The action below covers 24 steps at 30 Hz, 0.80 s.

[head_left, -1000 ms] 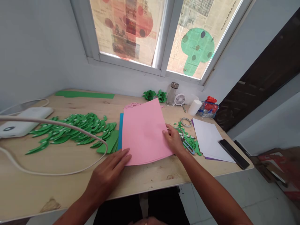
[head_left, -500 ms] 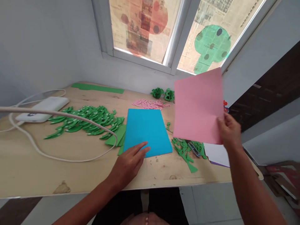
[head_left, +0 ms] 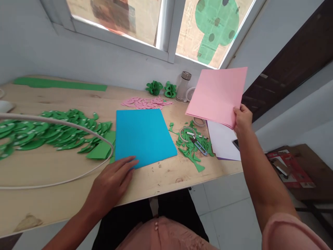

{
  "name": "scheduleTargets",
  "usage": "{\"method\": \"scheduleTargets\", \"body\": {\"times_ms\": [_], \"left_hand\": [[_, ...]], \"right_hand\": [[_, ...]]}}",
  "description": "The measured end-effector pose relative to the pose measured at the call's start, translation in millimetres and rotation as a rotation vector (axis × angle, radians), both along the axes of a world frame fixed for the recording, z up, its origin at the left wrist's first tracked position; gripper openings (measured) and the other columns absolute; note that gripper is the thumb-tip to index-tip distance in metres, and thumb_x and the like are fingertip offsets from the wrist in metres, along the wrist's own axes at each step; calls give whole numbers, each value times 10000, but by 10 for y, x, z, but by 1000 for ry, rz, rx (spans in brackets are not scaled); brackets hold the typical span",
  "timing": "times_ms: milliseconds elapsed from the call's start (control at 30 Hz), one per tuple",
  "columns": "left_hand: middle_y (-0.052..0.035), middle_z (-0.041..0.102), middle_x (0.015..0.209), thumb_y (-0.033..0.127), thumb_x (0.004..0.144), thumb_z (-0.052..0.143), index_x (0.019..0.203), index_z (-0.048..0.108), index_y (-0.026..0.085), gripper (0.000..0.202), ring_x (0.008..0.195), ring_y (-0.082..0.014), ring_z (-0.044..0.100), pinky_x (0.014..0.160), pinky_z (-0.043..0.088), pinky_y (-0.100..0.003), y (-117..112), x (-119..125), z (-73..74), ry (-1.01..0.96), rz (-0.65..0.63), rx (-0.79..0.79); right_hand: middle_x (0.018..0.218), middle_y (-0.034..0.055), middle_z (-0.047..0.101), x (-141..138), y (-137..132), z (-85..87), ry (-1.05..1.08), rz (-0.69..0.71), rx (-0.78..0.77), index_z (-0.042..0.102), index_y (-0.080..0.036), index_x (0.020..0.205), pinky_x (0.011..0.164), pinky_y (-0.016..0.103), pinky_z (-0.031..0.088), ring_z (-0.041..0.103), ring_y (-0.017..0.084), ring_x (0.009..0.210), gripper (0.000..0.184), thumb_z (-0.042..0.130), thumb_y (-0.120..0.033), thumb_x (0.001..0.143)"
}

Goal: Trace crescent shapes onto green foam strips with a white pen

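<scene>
Between the thumb and fingers of my right hand (head_left: pixel 243 117) are pink paper sheets (head_left: pixel 217 93), gripped by their lower right corner and raised above the table's right side. My left hand (head_left: pixel 111 180) lies with fingers stretched out on the lower left corner of a blue sheet stack (head_left: pixel 143 135), which rests flat on the table. Beneath the pink sheets, partly covered by them, is white paper (head_left: pixel 223 140) with a purple edge under it. Left of that paper, a blue-handled cutter (head_left: pixel 200 146) rests on green paper scraps (head_left: pixel 191 152).
Green cut paper leaves (head_left: pixel 57 130) are heaped at left, with a white cable (head_left: pixel 70 125) looping over them. Pink cut pieces (head_left: pixel 145 103) lie behind the blue stack. Green paper flowers (head_left: pixel 154 88), a flask (head_left: pixel 184 85) and a small fan (head_left: pixel 190 93) stand by the wall.
My right hand has carried the pink sheets outward to the right, tilting them flatter. The view has swung right, showing the flask and fan. My left hand stays at the blue stack's corner.
</scene>
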<state>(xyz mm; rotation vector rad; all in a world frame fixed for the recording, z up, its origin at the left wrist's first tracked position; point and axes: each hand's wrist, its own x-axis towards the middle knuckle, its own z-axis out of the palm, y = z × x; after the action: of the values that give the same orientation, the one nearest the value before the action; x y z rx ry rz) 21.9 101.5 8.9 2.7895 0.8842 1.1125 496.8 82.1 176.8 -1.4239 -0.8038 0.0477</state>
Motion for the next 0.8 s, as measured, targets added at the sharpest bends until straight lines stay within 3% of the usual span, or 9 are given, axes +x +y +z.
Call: {"method": "scheduleTargets", "body": {"times_ms": [267, 400, 500, 633, 700, 800], "left_hand": [[-122, 724, 1165, 276, 993, 462, 1118, 668, 173, 262, 1075, -322, 672, 886, 511, -469, 13, -65, -42, 51, -31, 99], [-111, 729, 1153, 275, 995, 463, 1105, 674, 176, 258, 1070, -307, 673, 901, 496, -454, -6, -102, -24, 39, -12, 109], [-102, 728, 1161, 279, 995, 463, 1098, 677, 187, 255, 1077, -299, 671, 912, 491, -451, -17, -137, -44, 18, -5, 100], [-85, 722, 1181, 296, 996, 465, 1104, 672, 210, 249, 1103, -285, 664, 932, 490, -441, -18, -171, -104, -5, -10, 69], [-83, 719, 1192, 315, 1000, 459, 1118, 666, 216, 258, 1115, -284, 659, 940, 489, -443, -15, -179, -132, -11, -8, 56], [-69, 718, 1202, 346, 1000, 452, 1132, 663, 240, 271, 1127, -282, 659, 946, 496, -439, -10, -187, -155, -18, -2, 37]], "right_hand": [[777, -12, 714, -211, 439, -491, 298, 65, -71, 683, -159, 937, 706, 279, 594, 665, 130, 692, 179, 607, -99, 787], [1040, 60, 703, -242, 535, -653, 392, 73, -130, 655, -135, 1097, 810, 357, 592, 680, 177, 893, 197, 639, -209, 914], [1271, 92, 614, -168, 521, -677, 433, 71, -169, 584, -174, 1269, 896, 445, 566, 644, 231, 1070, 362, 625, -365, 965], [1276, 92, 612, 32, 339, -593, 457, 51, -217, 582, -177, 1273, 899, 447, 565, 642, 232, 1075, 365, 624, -369, 966], [1225, 84, 638, 144, 184, -531, 461, 43, -244, 600, -169, 1237, 862, 417, 580, 661, 213, 1022, 330, 628, -353, 965], [944, 40, 734, 289, -101, -454, 460, 32, -278, 664, -163, 1022, 677, 276, 613, 698, 147, 744, 151, 697, -188, 876]]}}
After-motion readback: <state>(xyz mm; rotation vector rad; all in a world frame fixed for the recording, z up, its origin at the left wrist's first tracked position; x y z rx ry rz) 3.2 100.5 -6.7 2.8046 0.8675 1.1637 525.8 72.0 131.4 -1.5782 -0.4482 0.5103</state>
